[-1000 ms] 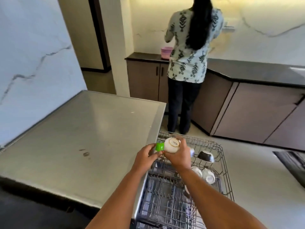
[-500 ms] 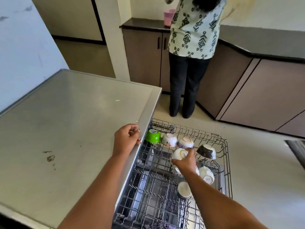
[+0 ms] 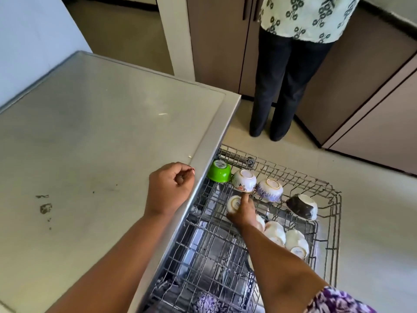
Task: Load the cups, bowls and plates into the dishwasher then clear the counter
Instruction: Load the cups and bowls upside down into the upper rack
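The dishwasher's wire rack (image 3: 334,195) is pulled out beside the steel counter (image 3: 90,136). In its back row, upside down, stand a green cup (image 3: 218,172), a floral white cup (image 3: 244,180), a purple-patterned cup (image 3: 269,190) and a dark brown cup (image 3: 302,207). Two white cups (image 3: 275,232) (image 3: 297,244) lie in the row in front. My right hand (image 3: 244,213) reaches into the rack and grips a white cup (image 3: 232,203) held bottom up, index finger stretched toward the floral cup. My left hand (image 3: 170,188) rests as a closed fist on the counter's edge, holding nothing.
Another person (image 3: 282,75) stands on the floor just beyond the rack, facing the brown cabinets (image 3: 372,114). The counter top shows a few dark stains (image 3: 45,208). A pillar (image 3: 176,35) rises behind the counter's far corner.
My view has tilted down onto the rack. My left hand left the cups and settled on the counter edge. My right hand carried the white cup down into the rack's left side.
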